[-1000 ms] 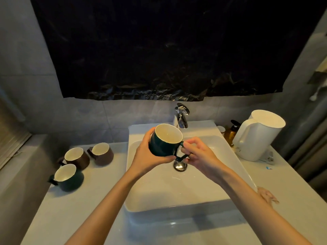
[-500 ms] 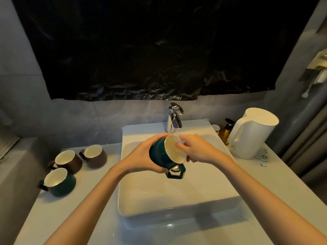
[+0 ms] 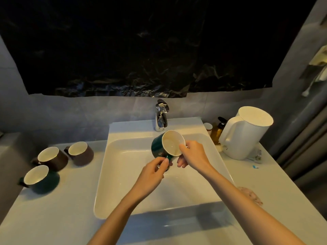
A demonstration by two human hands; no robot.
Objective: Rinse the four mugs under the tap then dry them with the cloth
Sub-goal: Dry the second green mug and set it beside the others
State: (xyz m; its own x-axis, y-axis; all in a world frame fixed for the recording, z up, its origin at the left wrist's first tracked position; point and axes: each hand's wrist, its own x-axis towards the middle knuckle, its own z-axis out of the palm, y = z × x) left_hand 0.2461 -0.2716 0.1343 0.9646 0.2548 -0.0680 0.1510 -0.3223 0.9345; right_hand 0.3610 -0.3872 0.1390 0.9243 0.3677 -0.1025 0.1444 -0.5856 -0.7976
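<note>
Here, the green mug (image 3: pixel 168 145) was held over the back of the sink (image 3: pixel 101 183), just in front of the tap (image 3: pixel 161 117). It was tipped on its side w/ the cream inside facing the camera and the handle pointing down toward the sink's drain. Small pale lettering showed on its side, too small to read.

The right hand (image 3: pixel 193 154) gripped the mug at its rim, thumb hooked inside and the other fingers curled beneath. The left hand (image 3: pixel 152 174) sat lower over the sink's middle, fingers curled. Its thumb tip and forefinger pinched the mug's handle, so both hands were on that one mug.

Left of the sink, three more mugs stood upright on the counter (image 3: pixel 53 218). Two were brown, the brown mug (image 3: pixel 53 157) w/ the second brown mug (image 3: pixel 81 152) just beside it, nearer the sink. The second green mug (image 3: pixel 41 179) stood further from the sink and nearer the counter's front.

Right of the sink, the pink cloth (image 3: pixel 251 196) lay crumpled on the counter near the sink's front corner, partly hidden by the right forearm. At the sink's back right corner stood a white kettle (image 3: pixel 246 135), w/ an amber pump bottle (image 3: pixel 217 131) and a small jar (image 3: pixel 208 127) between it and the sink. Above the sink, black plastic sheeting (image 3: pixel 141 41) covered the wall behind the tap.
</note>
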